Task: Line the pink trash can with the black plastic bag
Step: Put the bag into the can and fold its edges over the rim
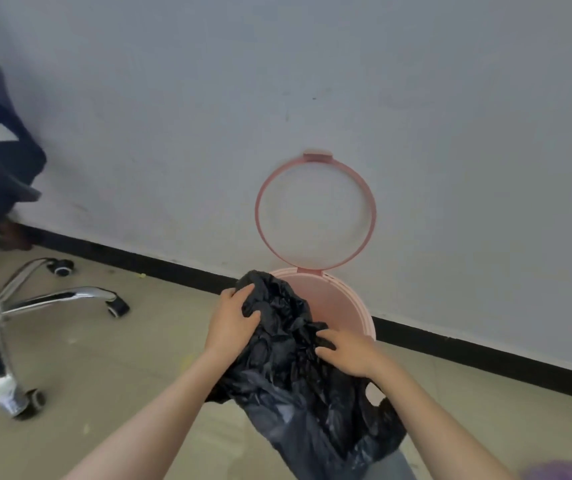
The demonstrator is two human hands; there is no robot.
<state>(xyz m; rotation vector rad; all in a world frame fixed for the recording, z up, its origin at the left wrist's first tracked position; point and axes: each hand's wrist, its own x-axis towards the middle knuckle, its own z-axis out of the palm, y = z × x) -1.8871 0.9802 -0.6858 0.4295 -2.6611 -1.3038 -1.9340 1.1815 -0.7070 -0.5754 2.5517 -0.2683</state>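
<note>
Holding the crumpled black plastic bag (298, 362) over the near edge of the pink trash can (340, 306) with both my hands.

My left hand (232, 320) is clenched on a bunched fold at the bag's upper left, thumb and fingers pinching the plastic, while my right hand (346, 351) lies on the bag's right side with its fingers curled down into the creases, gripping it. Most of the bag is wadded up between my hands and covers the can's near rim; the rest hangs down toward me, one handle loop showing by my right wrist. The can stands on the tiled floor (104, 358) against the wall (312, 81), its pink ring lid (315, 211) flipped up and leaning on the wall. An office chair base (10, 306) sits well off to the left.
</note>
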